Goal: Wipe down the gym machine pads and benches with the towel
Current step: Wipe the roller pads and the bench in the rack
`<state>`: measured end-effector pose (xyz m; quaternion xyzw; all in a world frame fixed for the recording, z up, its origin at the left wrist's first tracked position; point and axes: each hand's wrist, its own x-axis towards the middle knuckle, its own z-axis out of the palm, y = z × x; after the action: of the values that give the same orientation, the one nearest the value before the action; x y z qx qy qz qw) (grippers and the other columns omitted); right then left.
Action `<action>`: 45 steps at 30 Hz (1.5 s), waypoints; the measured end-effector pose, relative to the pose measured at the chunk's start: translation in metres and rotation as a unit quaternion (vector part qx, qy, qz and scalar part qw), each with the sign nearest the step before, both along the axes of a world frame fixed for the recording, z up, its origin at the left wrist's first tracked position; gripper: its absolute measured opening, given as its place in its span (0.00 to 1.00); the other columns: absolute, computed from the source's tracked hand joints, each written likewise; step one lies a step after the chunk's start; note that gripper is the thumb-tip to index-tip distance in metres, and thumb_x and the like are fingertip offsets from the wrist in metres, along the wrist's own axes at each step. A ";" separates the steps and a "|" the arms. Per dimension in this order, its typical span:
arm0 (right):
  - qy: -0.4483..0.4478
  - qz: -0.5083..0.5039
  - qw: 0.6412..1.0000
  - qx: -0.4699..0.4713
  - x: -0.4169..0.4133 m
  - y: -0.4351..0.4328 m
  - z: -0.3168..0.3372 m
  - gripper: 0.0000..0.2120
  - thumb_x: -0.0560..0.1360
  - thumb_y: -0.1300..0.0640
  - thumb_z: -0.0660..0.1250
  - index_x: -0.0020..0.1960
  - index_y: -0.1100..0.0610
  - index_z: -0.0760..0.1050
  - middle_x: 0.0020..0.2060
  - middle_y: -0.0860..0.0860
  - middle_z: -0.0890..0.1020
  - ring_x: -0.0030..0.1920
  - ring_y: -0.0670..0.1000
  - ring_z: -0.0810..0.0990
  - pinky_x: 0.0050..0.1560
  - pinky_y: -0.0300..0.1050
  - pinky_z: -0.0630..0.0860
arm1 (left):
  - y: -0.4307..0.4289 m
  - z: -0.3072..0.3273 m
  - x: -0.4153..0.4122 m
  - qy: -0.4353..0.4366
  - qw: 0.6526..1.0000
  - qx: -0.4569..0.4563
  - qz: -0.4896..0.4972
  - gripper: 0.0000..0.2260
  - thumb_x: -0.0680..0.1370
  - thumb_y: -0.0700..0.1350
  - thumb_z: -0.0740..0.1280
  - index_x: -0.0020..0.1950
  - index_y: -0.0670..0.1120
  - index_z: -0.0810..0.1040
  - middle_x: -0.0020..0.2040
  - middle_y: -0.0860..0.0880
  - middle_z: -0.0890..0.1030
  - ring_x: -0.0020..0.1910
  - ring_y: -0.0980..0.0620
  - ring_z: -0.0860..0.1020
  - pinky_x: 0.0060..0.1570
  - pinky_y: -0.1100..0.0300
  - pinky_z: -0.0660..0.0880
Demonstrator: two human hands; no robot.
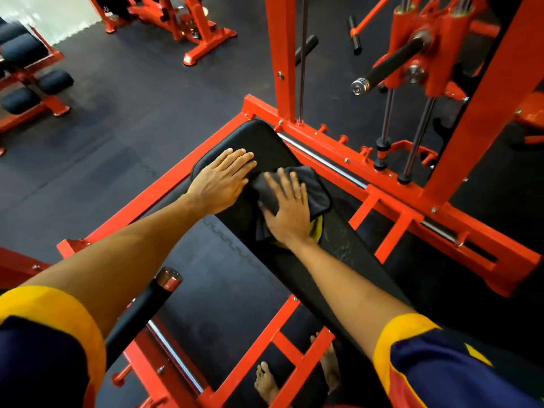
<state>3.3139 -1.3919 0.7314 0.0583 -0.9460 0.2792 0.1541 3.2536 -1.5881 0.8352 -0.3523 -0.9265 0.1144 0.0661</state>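
A person pressed a dark towel (318,187) onto the black padded counter (256,136).
The right grip (287,207) lay released, fingers spread flat on the crumpled towel, near the counter's far end inside the red frame (391,198). The left grip (220,181), also released, rested straight-fingered on bare pad just beside the towel.

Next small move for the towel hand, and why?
Probably slide the towel forward with the right hand toward the far end of the bench: it lies mid-bench under a flat palm, with bare surface ahead. The left hand rests flat there and should lift first.
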 end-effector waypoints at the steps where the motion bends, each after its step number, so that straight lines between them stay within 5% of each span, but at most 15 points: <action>1: -0.017 -0.036 0.999 -0.006 -0.007 0.012 -0.003 0.33 0.80 0.38 0.60 0.83 0.44 0.58 0.83 0.50 0.58 0.83 0.57 0.53 0.81 0.62 0.52 | 0.000 -0.002 0.000 0.007 1.000 -0.006 -0.003 0.25 0.86 0.52 0.48 0.80 0.42 0.65 0.80 0.42 0.65 0.80 0.43 0.60 0.80 0.44 0.55; 5: -0.057 -0.149 0.986 -0.046 0.020 0.033 -0.026 0.34 0.81 0.36 0.58 0.83 0.44 0.56 0.83 0.50 0.56 0.83 0.57 0.52 0.79 0.65 0.54 | -0.002 -0.006 0.000 0.021 0.999 -0.030 -0.001 0.27 0.86 0.53 0.45 0.82 0.43 0.59 0.82 0.43 0.58 0.82 0.44 0.54 0.80 0.44 0.53; 10: -0.026 -0.075 0.997 -0.007 0.070 -0.027 -0.024 0.31 0.82 0.37 0.59 0.81 0.48 0.63 0.83 0.53 0.56 0.83 0.61 0.48 0.81 0.64 0.48 | 0.000 -0.007 -0.001 0.022 0.999 -0.040 0.013 0.28 0.85 0.53 0.43 0.83 0.45 0.56 0.83 0.44 0.55 0.83 0.45 0.52 0.81 0.45 0.49; 16: -0.004 -0.021 1.000 0.010 -0.003 0.015 -0.007 0.30 0.82 0.40 0.59 0.82 0.46 0.61 0.82 0.52 0.59 0.82 0.59 0.55 0.80 0.62 0.53 | 0.011 -0.002 -0.003 0.020 0.998 -0.060 0.015 0.30 0.80 0.52 0.49 0.79 0.41 0.66 0.80 0.41 0.64 0.80 0.41 0.61 0.80 0.43 0.53; 26: -0.144 -0.272 0.945 -0.112 0.046 0.072 -0.057 0.39 0.78 0.30 0.55 0.81 0.50 0.62 0.80 0.53 0.66 0.81 0.59 0.59 0.80 0.60 0.55 | 0.059 -0.020 0.003 -0.003 0.998 -0.063 -0.024 0.25 0.84 0.51 0.54 0.80 0.43 0.64 0.80 0.43 0.64 0.81 0.43 0.59 0.81 0.45 0.51; 37: -0.146 -0.138 0.966 -0.165 -0.055 0.069 0.012 0.28 0.80 0.33 0.59 0.72 0.49 0.73 0.67 0.52 0.78 0.67 0.59 0.77 0.66 0.55 0.72 | 0.089 -0.045 0.009 0.012 0.999 -0.047 0.004 0.29 0.85 0.55 0.49 0.83 0.42 0.54 0.83 0.42 0.53 0.83 0.45 0.51 0.81 0.44 0.48; 45: -0.263 -0.159 0.938 -0.159 -0.007 0.148 -0.046 0.31 0.77 0.24 0.52 0.69 0.42 0.74 0.63 0.53 0.83 0.65 0.61 0.79 0.62 0.55 0.75 | 0.090 -0.048 0.008 0.010 0.998 -0.055 0.017 0.29 0.84 0.56 0.49 0.84 0.45 0.53 0.84 0.43 0.52 0.83 0.45 0.50 0.81 0.44 0.48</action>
<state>3.3072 -1.2438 0.6852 -0.1937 -0.8928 0.4036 -0.0501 3.2614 -1.4984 0.7869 -0.3380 -0.9241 0.1701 0.0540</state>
